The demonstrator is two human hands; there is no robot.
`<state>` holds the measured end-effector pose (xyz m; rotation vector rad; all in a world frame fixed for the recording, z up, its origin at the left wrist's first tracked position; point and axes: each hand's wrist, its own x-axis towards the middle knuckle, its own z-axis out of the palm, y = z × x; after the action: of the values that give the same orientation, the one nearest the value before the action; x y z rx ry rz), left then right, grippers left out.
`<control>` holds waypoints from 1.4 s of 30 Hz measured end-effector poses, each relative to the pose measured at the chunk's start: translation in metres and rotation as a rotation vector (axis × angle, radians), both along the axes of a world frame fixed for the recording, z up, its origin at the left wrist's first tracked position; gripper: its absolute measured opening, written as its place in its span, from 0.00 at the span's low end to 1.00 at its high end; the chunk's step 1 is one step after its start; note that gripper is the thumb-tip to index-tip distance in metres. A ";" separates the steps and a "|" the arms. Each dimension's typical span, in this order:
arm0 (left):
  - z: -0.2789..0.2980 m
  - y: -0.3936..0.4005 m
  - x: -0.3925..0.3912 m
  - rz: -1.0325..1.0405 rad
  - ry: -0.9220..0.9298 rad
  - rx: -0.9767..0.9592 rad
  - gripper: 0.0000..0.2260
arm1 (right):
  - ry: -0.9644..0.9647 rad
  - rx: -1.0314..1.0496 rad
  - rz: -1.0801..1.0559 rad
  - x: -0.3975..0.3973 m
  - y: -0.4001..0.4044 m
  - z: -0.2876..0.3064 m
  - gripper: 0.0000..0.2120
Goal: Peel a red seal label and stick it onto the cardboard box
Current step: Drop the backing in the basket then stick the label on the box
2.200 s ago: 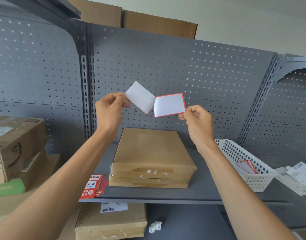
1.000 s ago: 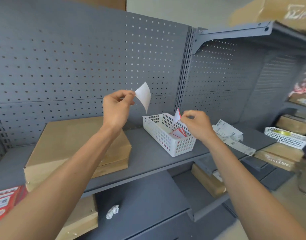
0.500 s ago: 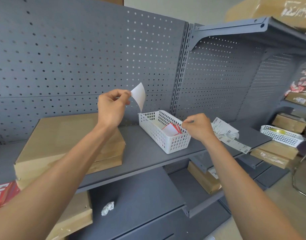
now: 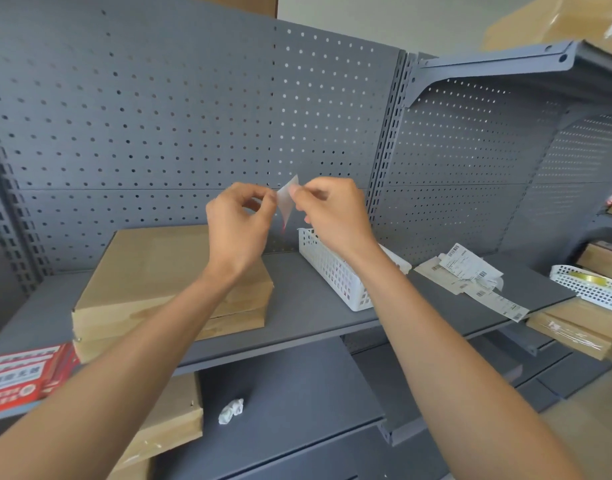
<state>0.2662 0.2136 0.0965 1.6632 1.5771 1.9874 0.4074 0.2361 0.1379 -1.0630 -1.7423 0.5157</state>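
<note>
**Both hands on the label, above the shelf**

Grey perforated back panels (image 4: 159, 116) fill most of what we see, with a grey metal shelf (image 4: 304, 306) running across below them. On that shelf, at about 8 o'clock from the centre of the view, lies the flat cardboard box (image 4: 152, 271), its top bare. Just right of it, at roughly 4 o'clock, stands a white slotted basket (image 4: 335, 271), partly hidden by our right forearm. Printed paper slips (image 4: 471, 275) lie further along at 3 o'clock, and a stack of red labels (image 4: 24, 375) sits at the shelf edge near 8 o'clock. A crumpled white scrap (image 4: 231, 409) rests on the lower shelf at 6 o'clock.

We hold our hands raised together near the centre, above the gap between box and basket. Our left hand (image 4: 238, 220) has fingers curled, thumb and forefinger closed on the left edge of the label (image 4: 286, 202). Our right hand (image 4: 332, 213) pinches the same pale sheet from the right. The label hangs between the fingertips, blurred, a red tint at its lower tip; it is well clear of the box.
</note>
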 end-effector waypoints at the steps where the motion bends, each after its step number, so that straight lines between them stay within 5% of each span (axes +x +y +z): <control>1: -0.002 -0.002 -0.002 0.016 0.066 0.029 0.08 | 0.018 -0.008 0.000 -0.006 0.002 0.001 0.15; 6: -0.012 -0.007 -0.015 0.088 0.267 0.125 0.10 | -0.080 -0.021 -0.076 -0.024 0.006 -0.004 0.19; 14: -0.027 -0.010 -0.039 0.222 0.562 0.247 0.08 | -0.075 -0.038 -0.002 -0.033 0.001 -0.003 0.07; 16: -0.026 -0.018 -0.046 0.232 0.477 0.244 0.09 | -0.017 -0.027 0.023 -0.033 -0.003 -0.005 0.07; 21: -0.017 -0.039 -0.067 0.202 -0.060 0.100 0.05 | 0.082 -0.001 0.109 -0.037 -0.009 -0.010 0.07; 24: -0.014 -0.047 -0.079 0.178 -0.184 0.028 0.05 | 0.153 -0.001 0.155 -0.044 -0.013 -0.010 0.07; 32: -0.017 -0.064 -0.097 0.106 -0.271 -0.029 0.08 | 0.163 -0.007 0.226 -0.059 -0.025 -0.017 0.07; 38: -0.028 -0.088 -0.109 0.137 -0.194 0.016 0.05 | 0.010 0.424 0.149 -0.063 -0.034 -0.052 0.04; 42: -0.041 -0.105 -0.110 0.202 -0.109 0.006 0.04 | 0.022 0.516 0.119 -0.064 -0.039 -0.076 0.04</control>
<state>0.1560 0.1082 0.0551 1.4194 1.7625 2.1377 0.3433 0.1968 0.0622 -0.5881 -1.7928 0.1304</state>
